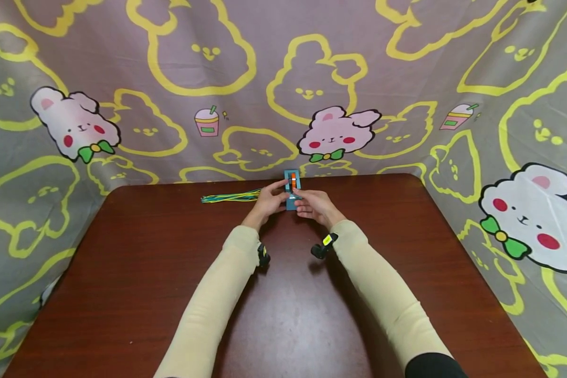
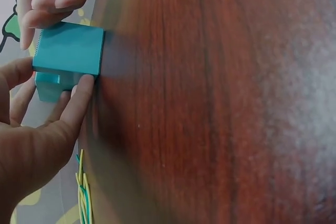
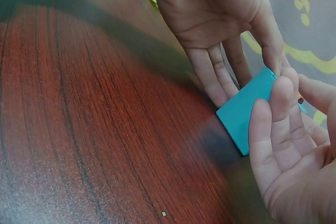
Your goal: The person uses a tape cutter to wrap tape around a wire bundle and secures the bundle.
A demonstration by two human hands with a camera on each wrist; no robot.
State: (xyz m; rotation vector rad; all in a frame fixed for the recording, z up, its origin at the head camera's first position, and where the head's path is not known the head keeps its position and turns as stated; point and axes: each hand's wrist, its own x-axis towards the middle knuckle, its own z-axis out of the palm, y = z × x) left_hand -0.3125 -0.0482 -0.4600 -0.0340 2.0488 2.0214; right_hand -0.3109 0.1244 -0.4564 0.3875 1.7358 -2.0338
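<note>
A teal tape dispenser (image 1: 291,203) with an orange wheel (image 1: 293,181) stands near the table's back edge. In the left wrist view its smooth end face (image 2: 71,51) shows, with a toothed edge along one side. My left hand (image 1: 268,199) grips the dispenser from the left, fingers (image 2: 79,100) against its side. From the right, my right hand (image 1: 315,205) reaches to its toothed edge, thumb and index close together there. In the right wrist view the other right fingers (image 3: 261,140) overlap the teal face (image 3: 247,108). I cannot tell whether the right fingertips pinch anything.
A bundle of thin yellow and teal strands (image 1: 229,197) lies left of the left hand, near the back edge. The brown wooden table (image 1: 293,310) reaches back to a patterned cloth (image 1: 245,52) hanging behind and at both sides.
</note>
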